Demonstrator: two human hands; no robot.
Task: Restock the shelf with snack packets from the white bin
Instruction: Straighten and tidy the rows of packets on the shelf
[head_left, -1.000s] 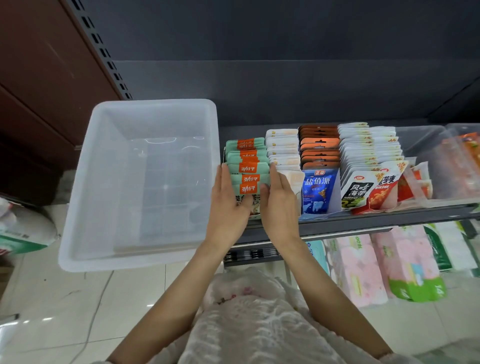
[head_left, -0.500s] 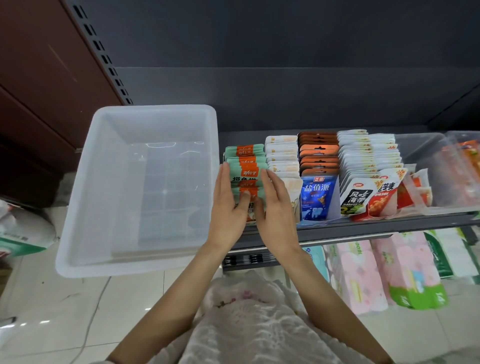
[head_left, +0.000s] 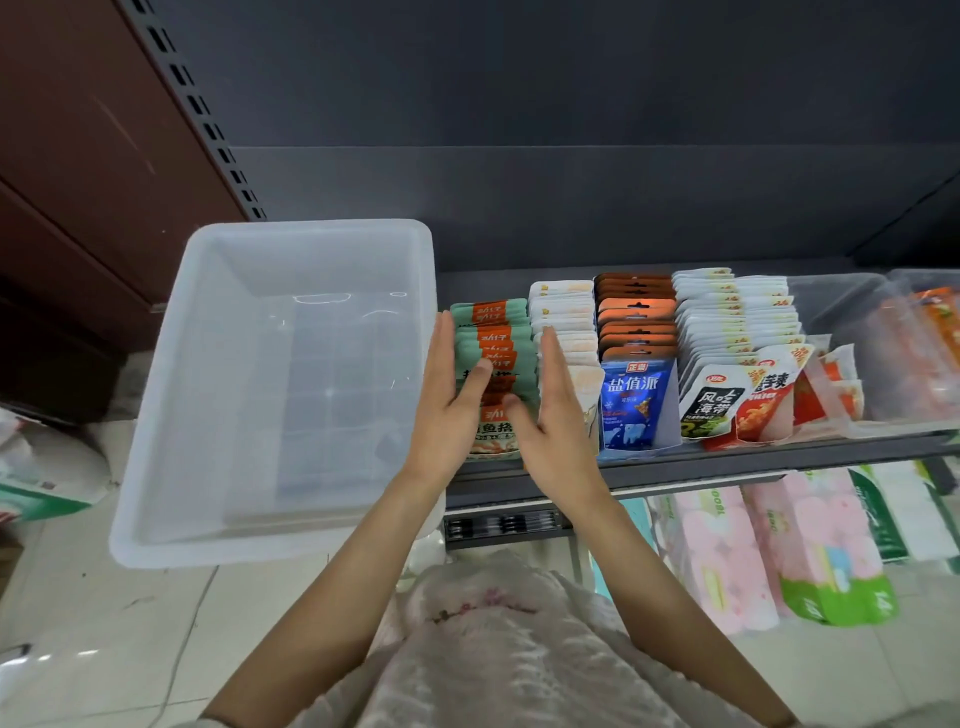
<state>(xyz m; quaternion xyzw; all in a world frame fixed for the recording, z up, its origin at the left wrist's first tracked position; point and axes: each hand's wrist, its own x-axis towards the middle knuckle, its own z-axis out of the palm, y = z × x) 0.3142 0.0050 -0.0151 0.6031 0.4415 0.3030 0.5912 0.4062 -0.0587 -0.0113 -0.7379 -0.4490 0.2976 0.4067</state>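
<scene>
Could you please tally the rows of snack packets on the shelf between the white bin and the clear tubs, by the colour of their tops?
Green-and-orange rows: 1
Cream rows: 1
Orange-brown rows: 1
White rows: 2
Total: 5 rows

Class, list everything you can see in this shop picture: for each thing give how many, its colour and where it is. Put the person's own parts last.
white bin: one, translucent white, nothing visible inside, left of the shelf
shelf: one, dark grey, right of the bin
green packets: one row, green and orange, leftmost on the shelf
cream packets: one row, beside the green ones
blue packet: one, fronting the orange-brown row
tissue packs: several, pink, below the shelf
left hand: fingers straight, against the green row's left side
right hand: fingers straight, against its right side
</scene>
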